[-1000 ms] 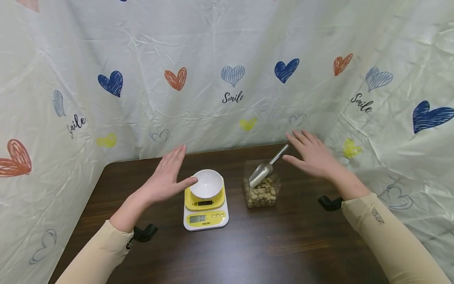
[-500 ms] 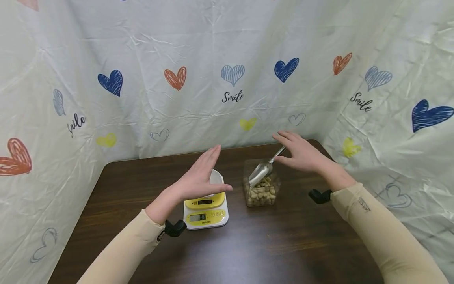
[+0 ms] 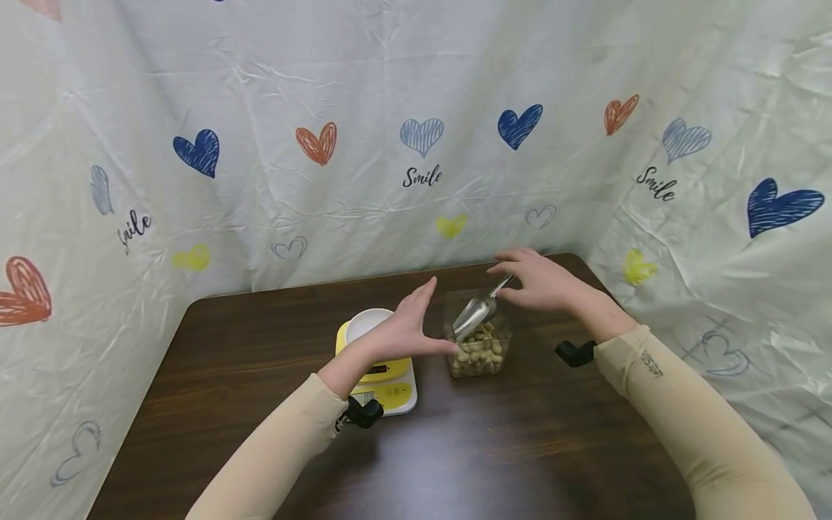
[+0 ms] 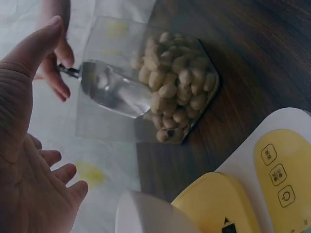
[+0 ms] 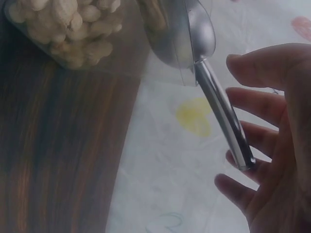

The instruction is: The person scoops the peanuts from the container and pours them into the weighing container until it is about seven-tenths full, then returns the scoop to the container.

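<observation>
Closing in since a sec ago: L hand (image 3: 409, 328) is now just beside the clear box (image 4: 104, 127) of peanuts (image 3: 477, 357), R hand (image 3: 539, 282) at the handle of the scoop (image 3: 473, 318) leaning inside. L fingers spread, holding nothing; R loosely curved, no grip, contact unclear. Prob. means scoop + box are the focus, pickup not done yet.
</observation>
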### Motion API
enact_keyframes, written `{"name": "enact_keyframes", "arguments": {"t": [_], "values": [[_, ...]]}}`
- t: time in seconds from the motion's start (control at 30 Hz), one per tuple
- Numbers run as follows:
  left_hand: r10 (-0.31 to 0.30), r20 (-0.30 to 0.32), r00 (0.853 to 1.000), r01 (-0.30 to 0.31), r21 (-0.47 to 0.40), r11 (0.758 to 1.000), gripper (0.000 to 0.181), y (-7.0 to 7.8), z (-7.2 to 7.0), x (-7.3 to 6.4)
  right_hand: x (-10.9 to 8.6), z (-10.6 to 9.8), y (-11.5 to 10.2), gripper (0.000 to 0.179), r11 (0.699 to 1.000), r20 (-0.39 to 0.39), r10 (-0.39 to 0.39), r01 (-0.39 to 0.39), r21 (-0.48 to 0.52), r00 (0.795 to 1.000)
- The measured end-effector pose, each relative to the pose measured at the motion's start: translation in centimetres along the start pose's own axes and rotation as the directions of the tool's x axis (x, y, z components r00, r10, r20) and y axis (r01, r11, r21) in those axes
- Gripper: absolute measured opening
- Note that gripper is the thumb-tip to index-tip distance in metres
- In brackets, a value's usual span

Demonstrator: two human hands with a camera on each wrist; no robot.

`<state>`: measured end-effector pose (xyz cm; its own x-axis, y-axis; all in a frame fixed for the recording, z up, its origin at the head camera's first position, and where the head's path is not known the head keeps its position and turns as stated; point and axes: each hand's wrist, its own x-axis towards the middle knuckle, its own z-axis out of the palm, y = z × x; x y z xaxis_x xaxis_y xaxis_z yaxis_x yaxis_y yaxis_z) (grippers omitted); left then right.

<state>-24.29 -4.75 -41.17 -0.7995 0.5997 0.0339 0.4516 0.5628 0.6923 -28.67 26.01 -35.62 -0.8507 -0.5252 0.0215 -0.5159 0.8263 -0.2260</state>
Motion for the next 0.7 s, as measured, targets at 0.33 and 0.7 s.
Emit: {"name": "enact_keyframes", "arguments": {"t": [0.33,0.7], "values": [[-0.069,0.048,0.996,0.074,-0.094,0.993,0.133,0.3,2.0,2.2,0.9,0.6,0.8,0.042,0.998,0.05,-0.004,0.007,-0.069,0.999],[-0.1,0.067,0.993,0.109,-0.166,0.98,0.132,0.0,2.9,2.8,1.2,0.6,0.5,0.033,0.996,0.052,-0.003,0.007,-0.089,0.999]]}}
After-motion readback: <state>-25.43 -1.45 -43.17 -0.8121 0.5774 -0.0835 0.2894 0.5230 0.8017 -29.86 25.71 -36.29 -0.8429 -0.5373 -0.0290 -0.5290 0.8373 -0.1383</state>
